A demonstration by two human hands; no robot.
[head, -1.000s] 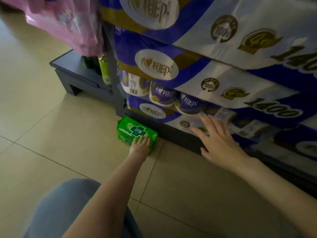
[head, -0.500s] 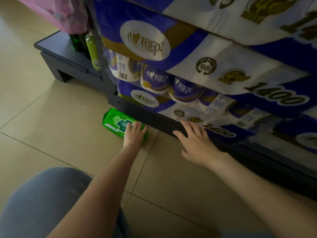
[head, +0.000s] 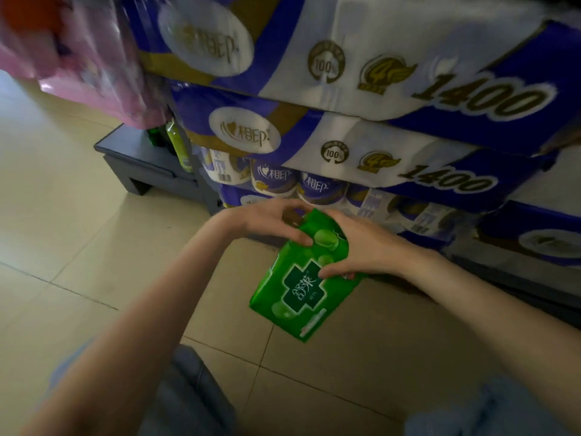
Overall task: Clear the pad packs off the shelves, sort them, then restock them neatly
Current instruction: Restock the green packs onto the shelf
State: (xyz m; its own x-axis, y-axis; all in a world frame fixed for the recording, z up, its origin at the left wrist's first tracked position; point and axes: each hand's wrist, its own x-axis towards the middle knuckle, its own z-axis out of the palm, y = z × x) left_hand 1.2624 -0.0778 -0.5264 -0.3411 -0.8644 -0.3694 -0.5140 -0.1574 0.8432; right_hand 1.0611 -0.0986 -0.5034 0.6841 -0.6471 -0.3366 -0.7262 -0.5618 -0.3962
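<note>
Tiled floor [head: 94, 247] lies below; your left hand [head: 267, 221] and right hand [head: 361, 247] grip the green pad pack [head: 301, 297], which hangs toward six o'clock, apparently off the floor.

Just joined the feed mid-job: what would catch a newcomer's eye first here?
The bright green pad pack, held in mid-frame above the tiled floor, with the left hand gripping its top end and the right hand its right edge. Behind it, big purple-and-white tissue packs marked 1400 fill the shelves, with pink packs at upper left.
</note>
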